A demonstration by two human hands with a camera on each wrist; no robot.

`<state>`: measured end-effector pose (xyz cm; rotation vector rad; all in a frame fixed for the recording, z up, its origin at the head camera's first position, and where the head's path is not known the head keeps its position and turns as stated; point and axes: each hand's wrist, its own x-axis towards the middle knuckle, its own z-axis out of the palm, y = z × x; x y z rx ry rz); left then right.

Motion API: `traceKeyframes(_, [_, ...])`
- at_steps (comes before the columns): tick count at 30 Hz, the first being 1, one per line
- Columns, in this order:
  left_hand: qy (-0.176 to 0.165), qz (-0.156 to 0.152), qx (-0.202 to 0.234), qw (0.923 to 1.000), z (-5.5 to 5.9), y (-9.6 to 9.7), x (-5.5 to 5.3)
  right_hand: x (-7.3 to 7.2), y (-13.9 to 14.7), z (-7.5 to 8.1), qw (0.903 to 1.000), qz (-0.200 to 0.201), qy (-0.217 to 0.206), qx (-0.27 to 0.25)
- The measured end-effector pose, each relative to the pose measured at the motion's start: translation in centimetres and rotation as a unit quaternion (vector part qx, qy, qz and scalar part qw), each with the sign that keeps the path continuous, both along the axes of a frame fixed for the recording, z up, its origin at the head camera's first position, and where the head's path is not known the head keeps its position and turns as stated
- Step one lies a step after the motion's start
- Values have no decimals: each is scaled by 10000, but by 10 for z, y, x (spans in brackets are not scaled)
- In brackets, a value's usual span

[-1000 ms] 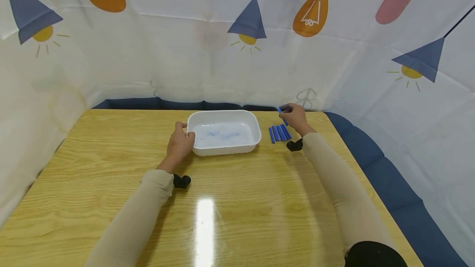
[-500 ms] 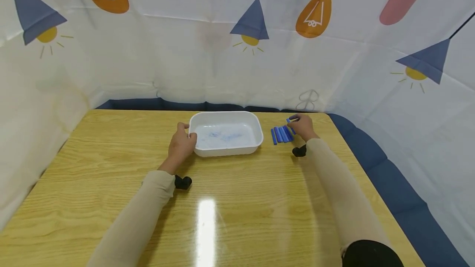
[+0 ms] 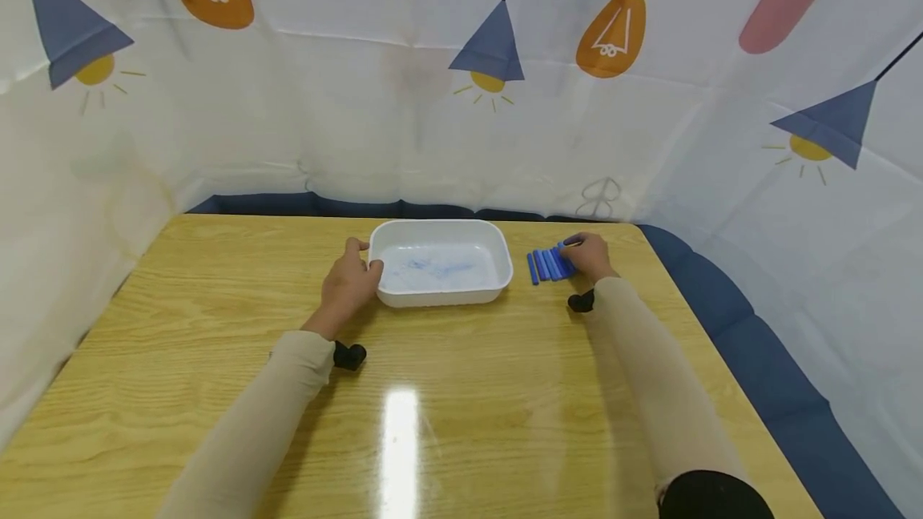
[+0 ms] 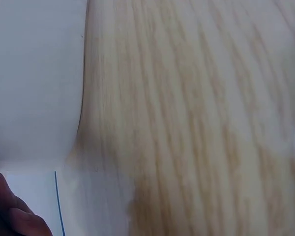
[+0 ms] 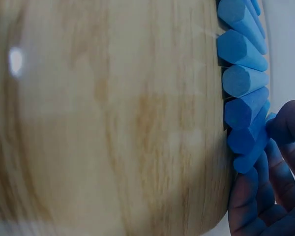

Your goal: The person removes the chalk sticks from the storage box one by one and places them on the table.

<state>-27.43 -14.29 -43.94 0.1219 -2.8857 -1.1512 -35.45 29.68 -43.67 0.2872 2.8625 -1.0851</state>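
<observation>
A white rectangular tray (image 3: 443, 297) stands at the table's far side, blue smears across its floor. My left hand (image 3: 348, 283) grips its left rim, thumb on the near corner; its outer wall (image 4: 34, 88) fills the upper left of the left wrist view. To the tray's right lies a row of blue chalk-like sticks (image 3: 546, 264), side by side, with many-sided ends. At the row's right end, my right hand (image 3: 590, 255) pinches one more blue stick (image 5: 248, 160) between thumb and fingers. In the right wrist view that stick lies against the last one in the row.
The wood-grain table (image 3: 469, 391) reflects a bright light strip near its front. Dark blue padding (image 3: 764, 359) runs along the right and far edges. A white curtain (image 3: 332, 110) printed with lamps and bulbs hangs behind. A black wrist camera (image 3: 349, 356) sits on the left wrist.
My right hand has come down and toward me with the blue stick, from beyond the row to its right end. The left hand keeps its grip on the tray, which stays put.
</observation>
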Motion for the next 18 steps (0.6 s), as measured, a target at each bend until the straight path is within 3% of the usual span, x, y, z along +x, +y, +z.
traceKeyframes(6, [37,-54,-9,10000,-2,0,0,1,6,-6,9995,115,-13,301])
traceKeyframes(11, [31,-129,18,9999,4,-1,-5,2,9,6,9996,58,116,239])
traceKeyframes(15, [49,-237,-41,9997,22,-10,-11,-3,2,25,9968,314,602,417])
traceKeyframes(18, [226,-324,-222,9990,42,-22,-15,-8,-9,44,9876,736,945,1018])
